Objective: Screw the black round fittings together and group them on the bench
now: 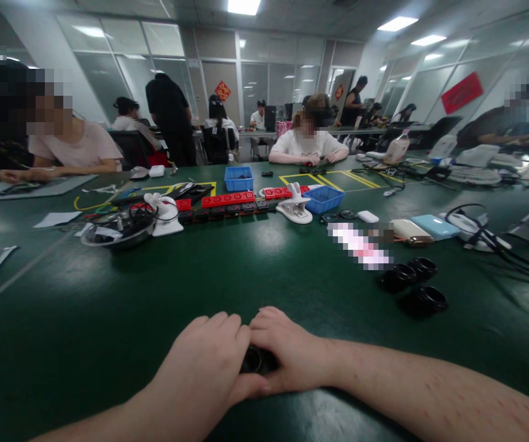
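Black part [255, 361] mostly hidden, clamped between left hand [204, 356] and right hand [287, 347], near side of desk [264, 270]; full shape unreadable. 3 black cylindrical pieces [418, 301] sit to the right, 2 blue bins [239, 183] farther back.

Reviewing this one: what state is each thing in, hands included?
Left hand: curled around the dark part
Right hand: curled around its other side
Dark part: held, mostly hidden
Black hollow parts: unheld, open-ended
Bowl: open, filled
Far blue bin: open, dark contents
Wrench: lying flat
Ceiling lights: on
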The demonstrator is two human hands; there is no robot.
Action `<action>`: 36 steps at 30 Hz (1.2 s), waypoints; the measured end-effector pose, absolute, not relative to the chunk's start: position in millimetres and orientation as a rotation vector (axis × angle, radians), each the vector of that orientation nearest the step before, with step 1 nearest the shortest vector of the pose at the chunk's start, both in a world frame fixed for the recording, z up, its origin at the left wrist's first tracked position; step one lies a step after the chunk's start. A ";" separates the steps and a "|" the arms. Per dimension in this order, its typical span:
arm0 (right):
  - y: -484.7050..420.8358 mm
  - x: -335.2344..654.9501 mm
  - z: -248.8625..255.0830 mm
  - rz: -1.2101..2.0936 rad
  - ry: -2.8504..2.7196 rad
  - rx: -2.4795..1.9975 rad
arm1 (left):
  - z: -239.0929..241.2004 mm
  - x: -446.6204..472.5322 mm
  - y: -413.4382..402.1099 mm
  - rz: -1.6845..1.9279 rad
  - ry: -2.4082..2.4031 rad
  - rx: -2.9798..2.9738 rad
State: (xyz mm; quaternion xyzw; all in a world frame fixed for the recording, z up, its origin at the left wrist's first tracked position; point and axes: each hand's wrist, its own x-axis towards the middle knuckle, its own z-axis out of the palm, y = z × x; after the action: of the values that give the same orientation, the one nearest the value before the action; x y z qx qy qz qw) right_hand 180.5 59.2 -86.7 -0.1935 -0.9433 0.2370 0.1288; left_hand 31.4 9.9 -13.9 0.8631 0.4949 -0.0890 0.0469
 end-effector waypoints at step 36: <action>57.6 179.5 -91.4 0.697 -2.670 -0.575 | -14.0 37.7 12.6 -0.460 1.446 2.519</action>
State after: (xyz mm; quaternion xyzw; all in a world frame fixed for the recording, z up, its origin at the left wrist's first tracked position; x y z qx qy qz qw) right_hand 179.5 57.6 -91.4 -0.2015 -0.9349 0.2440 0.1605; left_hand 37.7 12.6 -14.0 0.8522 0.4894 -0.1557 0.1002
